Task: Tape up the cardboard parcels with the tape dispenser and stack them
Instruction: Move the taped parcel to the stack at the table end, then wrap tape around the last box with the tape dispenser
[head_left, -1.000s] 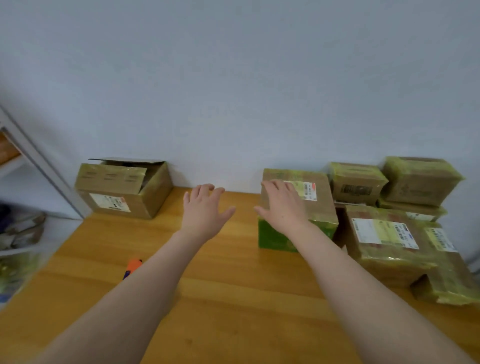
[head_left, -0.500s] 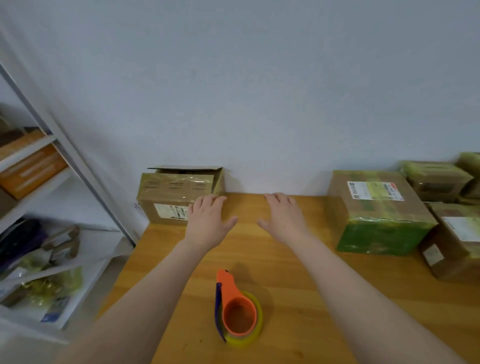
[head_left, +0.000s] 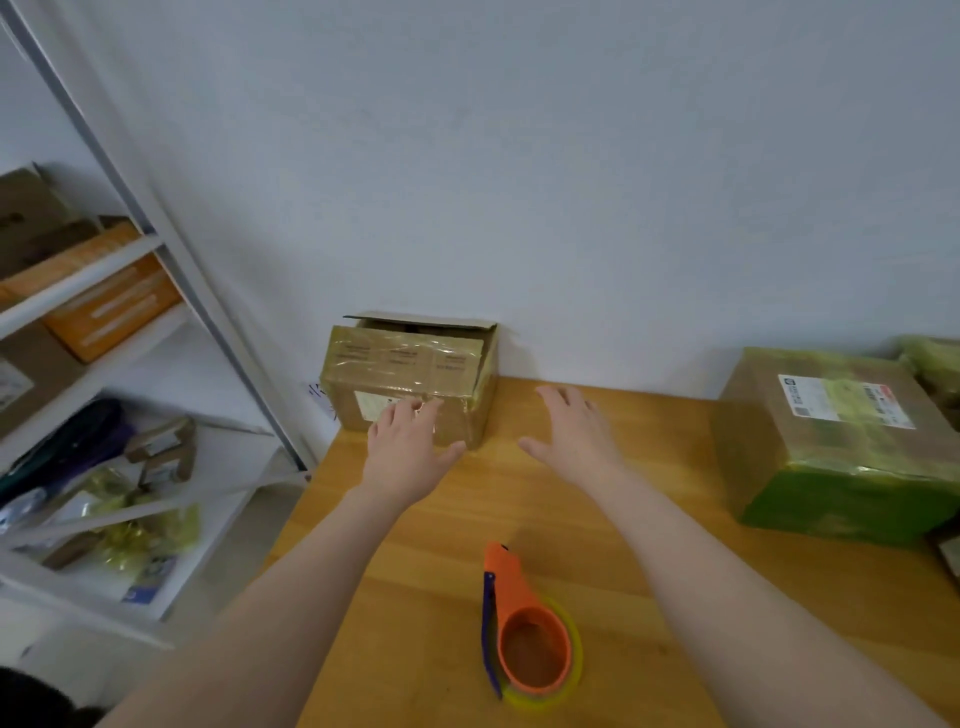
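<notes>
An untaped cardboard parcel (head_left: 415, 364) with its top flaps ajar stands against the wall at the table's far left corner. My left hand (head_left: 408, 452) reaches out flat in front of it, fingertips at its front face; I cannot tell if they touch. To the parcel's right, my right hand (head_left: 576, 436) hovers above the table with straight fingers, holding nothing. Near me on the table lies the orange tape dispenser (head_left: 527, 631) with a yellowish tape roll. A taped parcel (head_left: 836, 447) wrapped in green-yellow tape sits at the right.
The wooden table (head_left: 649, 519) ends at its left edge beside a white metal shelf (head_left: 104, 338) holding boxes and packets. More taped parcels (head_left: 935, 364) show at the far right edge. A plain wall runs behind the table.
My view has swung left and both hands have moved left, from the taped parcel toward the open one. The left hand has come up to the open parcel's front.
</notes>
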